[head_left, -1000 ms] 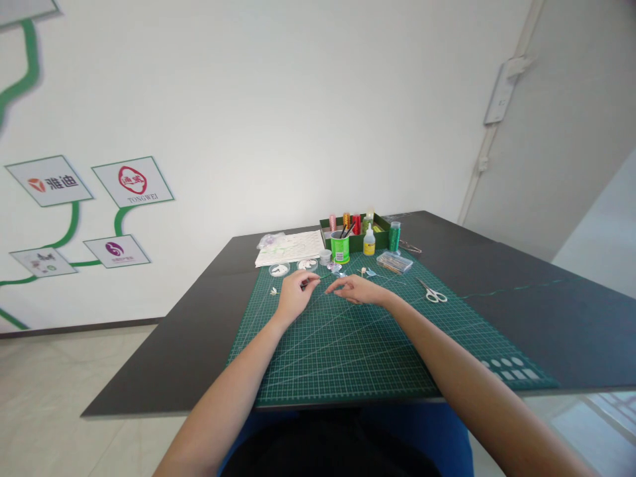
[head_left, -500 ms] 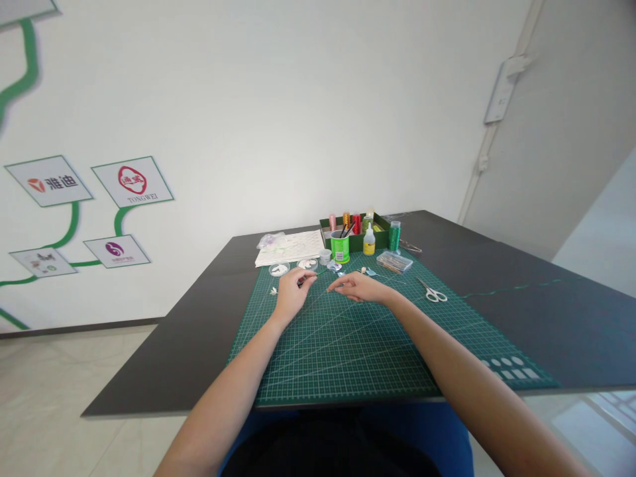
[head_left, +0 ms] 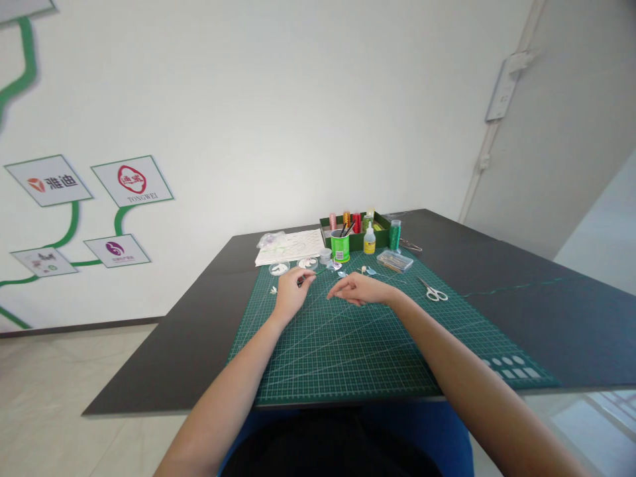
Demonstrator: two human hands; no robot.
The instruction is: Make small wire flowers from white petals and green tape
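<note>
left hand (head_left: pixel 291 293): at frame centre, just left of the middle, low on the green mat; fingers curled, thumb and forefinger pinched on the near end of a thin stem.
thin stem (head_left: pixel 312 275): a fine dark-green wire or stalk, too small to tell which; slants up and to the right from the pinch, its far end near small pale bits at the mat's upper edge.
right hand (head_left: pixel 362 289): just right of centre, palm down, fingers loosely bent and pointing left toward the other hand; a small gap between them; whether it holds anything cannot be told.
</note>
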